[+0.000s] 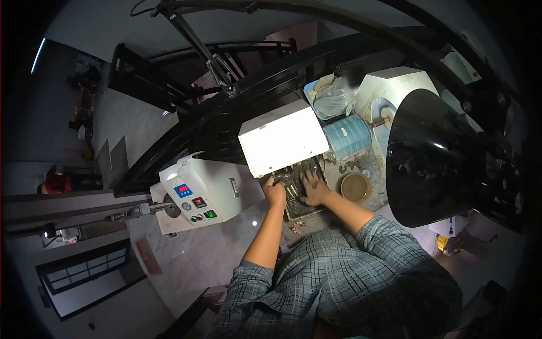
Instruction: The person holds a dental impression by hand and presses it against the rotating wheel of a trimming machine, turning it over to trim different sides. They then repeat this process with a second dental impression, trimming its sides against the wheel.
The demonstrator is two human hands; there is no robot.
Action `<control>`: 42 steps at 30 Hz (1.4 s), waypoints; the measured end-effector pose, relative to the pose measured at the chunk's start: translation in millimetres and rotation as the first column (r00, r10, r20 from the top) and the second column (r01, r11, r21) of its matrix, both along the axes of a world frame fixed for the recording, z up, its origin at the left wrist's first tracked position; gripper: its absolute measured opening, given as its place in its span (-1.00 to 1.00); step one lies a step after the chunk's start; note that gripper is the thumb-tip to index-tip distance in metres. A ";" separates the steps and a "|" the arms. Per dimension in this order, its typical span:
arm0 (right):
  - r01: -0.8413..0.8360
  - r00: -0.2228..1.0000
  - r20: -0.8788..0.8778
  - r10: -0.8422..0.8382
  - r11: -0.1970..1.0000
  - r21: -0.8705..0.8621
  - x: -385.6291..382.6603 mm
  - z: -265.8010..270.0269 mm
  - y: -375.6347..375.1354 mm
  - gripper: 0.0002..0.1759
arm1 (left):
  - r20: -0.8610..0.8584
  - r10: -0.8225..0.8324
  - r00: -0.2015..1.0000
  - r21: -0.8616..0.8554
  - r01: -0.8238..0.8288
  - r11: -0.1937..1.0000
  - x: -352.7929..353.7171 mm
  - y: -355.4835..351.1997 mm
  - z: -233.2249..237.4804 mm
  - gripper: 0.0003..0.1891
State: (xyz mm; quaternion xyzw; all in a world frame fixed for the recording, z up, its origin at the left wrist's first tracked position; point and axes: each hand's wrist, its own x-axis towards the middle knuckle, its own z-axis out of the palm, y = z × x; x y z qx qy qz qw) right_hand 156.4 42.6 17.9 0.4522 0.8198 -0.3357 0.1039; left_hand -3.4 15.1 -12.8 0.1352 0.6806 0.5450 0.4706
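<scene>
Black lampshade (423, 164) stands nearest; left hand (275, 192) curls, contents indeterminable; right hand (313, 190) spreads open over dark, grimy-looking tray (292, 207).

Centre: white cover (282, 138) is hiding far part of dark tray (305, 214). Bottom: frame edge is cutting off checked shirt (339, 282).

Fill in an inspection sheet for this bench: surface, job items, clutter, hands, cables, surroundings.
Surface: grey worktop, visibly soiled.
Job items: dark tray holding pale strips, partly under a white hood.
Clutter: round bowl, blue cylinder, clear plastic bag; small pieces near the front edge.
Hands: left hand curled at the tray, grip unclear; right hand spread over it.
Cables: thin dark cable, upper left.
Surroundings: white machine with lit displays, left; black lamp shade, right.
</scene>
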 end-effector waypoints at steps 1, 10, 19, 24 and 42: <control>0.006 1.000 -0.005 -0.006 1.000 0.003 0.9 -1.1 -7.6 -0.17 | -0.005 -0.006 1.000 0.003 0.006 1.000 -1.2 -0.6 -3.2 -0.81; 0.131 0.957 -0.182 -0.227 0.894 -0.429 14.2 12.9 -31.8 -0.62 | 0.035 -0.035 0.999 0.029 0.034 0.999 -1.4 -15.8 -25.6 -0.72; 0.325 0.614 -0.752 -0.242 0.945 -0.039 0.5 58.6 3.6 -0.76 | 0.249 -0.037 0.968 0.065 0.021 0.998 14.3 -10.8 10.1 -0.65; 0.437 0.720 -0.590 -0.365 0.899 -0.023 -4.6 34.6 11.5 -0.83 | 0.153 0.192 0.969 -0.135 -0.172 0.976 21.9 5.6 11.9 -0.47; 0.430 0.781 -0.546 -0.303 0.895 0.118 -11.5 35.0 19.1 -0.79 | 0.356 0.196 0.914 -0.110 -0.168 0.980 11.2 3.6 -14.7 -0.59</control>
